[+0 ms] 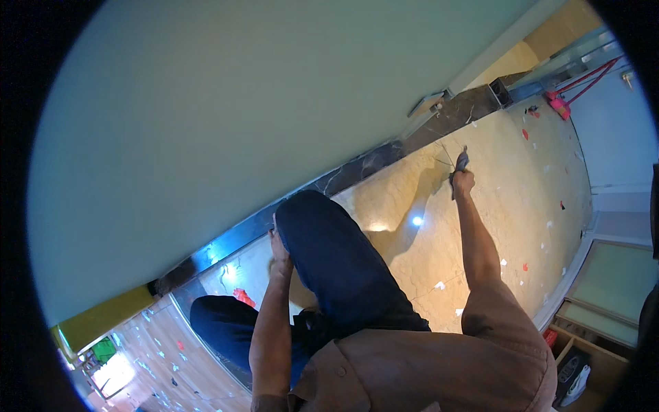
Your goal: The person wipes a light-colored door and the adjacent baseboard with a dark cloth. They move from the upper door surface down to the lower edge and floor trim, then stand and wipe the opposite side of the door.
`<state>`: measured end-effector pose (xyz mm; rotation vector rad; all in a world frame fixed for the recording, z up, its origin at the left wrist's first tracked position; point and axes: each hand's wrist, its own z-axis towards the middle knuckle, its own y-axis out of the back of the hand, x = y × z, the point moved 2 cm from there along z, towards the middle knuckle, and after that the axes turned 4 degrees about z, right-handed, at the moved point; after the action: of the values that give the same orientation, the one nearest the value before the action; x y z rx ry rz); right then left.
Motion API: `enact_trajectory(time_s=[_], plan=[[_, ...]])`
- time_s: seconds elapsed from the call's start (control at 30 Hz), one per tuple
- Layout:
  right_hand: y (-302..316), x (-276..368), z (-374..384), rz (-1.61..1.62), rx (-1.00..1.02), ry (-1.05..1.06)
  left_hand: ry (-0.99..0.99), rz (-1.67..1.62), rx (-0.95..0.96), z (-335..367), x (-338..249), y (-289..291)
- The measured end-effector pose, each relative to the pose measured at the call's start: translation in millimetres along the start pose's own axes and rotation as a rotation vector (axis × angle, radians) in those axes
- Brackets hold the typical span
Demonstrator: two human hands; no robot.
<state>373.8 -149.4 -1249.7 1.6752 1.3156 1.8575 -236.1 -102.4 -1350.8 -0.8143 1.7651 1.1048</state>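
Note:
My right hand [464,182] reaches far out to the right, low over the beige marbled floor [494,220]. Its fingers are closed round a dark grey cloth [462,161], which sticks out beyond the fist. My left hand [278,246] lies along the outer side of my raised knee [312,220], close to the dark marble baseboard [240,237]. The visible fingers look stretched out, though the knee hides part of them. A crumpled red scrap [244,297] lies on the floor beside my left forearm.
A pale green wall [206,117] rises along the baseboard. A red long-handled dustpan [559,104] stands by the far right door. Small white and red scraps litter the floor. At lower right, an open wooden cabinet [600,371] holds shoes. A doorway [511,65] opens at the far end.

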Motion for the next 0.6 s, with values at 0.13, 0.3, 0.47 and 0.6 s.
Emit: enact_trajectory(time_s=[0.13,0.3,0.47,0.6], plan=[[-28.4,9.1,-84.4,0.184,-0.088,0.394,0.012,0.659,0.168,10.7,-84.4,8.3],[-50.2,110.0,-110.8,0.032,-0.285,0.7,0.014,0.758,0.179,10.8,-74.4,8.1],[-148.0,133.4,-167.8,-0.396,-0.066,0.765,0.072,0.027,0.013,8.2,-14.9,2.5],[-163.1,136.9,-254.5,-0.283,0.705,0.971,0.103,-0.118,0.023,9.9,-3.5,2.2]])
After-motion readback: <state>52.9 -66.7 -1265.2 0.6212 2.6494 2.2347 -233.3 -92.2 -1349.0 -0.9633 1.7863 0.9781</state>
